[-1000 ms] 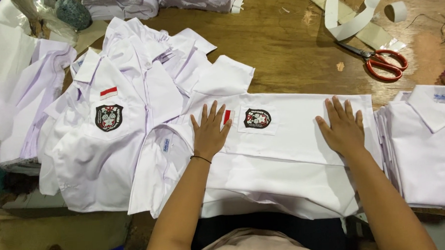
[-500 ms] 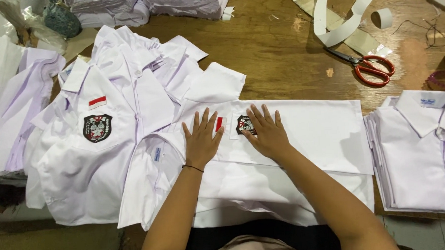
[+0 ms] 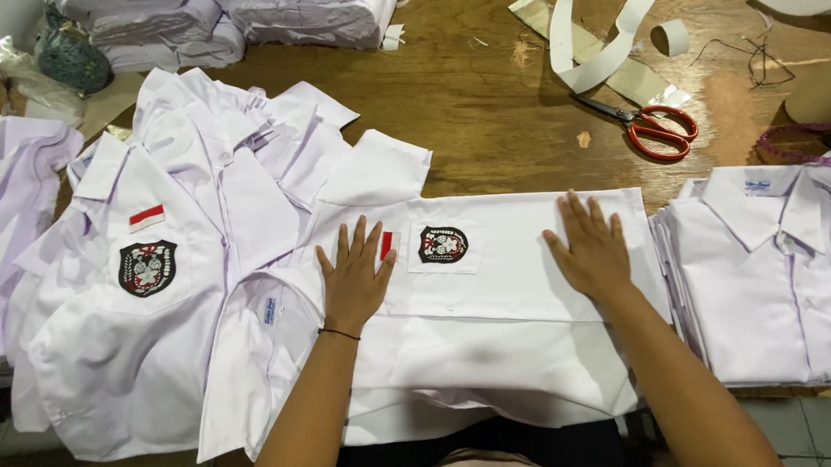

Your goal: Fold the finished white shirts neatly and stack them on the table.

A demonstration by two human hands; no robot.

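Observation:
A white shirt [image 3: 491, 295] lies folded flat across the wooden table [image 3: 485, 111] in front of me, its pocket bearing a dark crest patch [image 3: 443, 244]. My left hand [image 3: 354, 274] presses flat on the shirt's left part, fingers spread, partly covering a small red and white tag. My right hand [image 3: 593, 250] lies flat on the shirt's right part, fingers apart. Neither hand grips anything.
A heap of unfolded white shirts [image 3: 159, 279] lies to the left. A stack of folded shirts [image 3: 767, 276] sits at the right. Red-handled scissors [image 3: 646, 124] and pale strips [image 3: 602, 43] lie at the back right. Bagged shirts [image 3: 242, 19] are stacked at the back.
My right hand slid from beside the crest patch out to the shirt's right side. My left hand stayed pressed on the left part.

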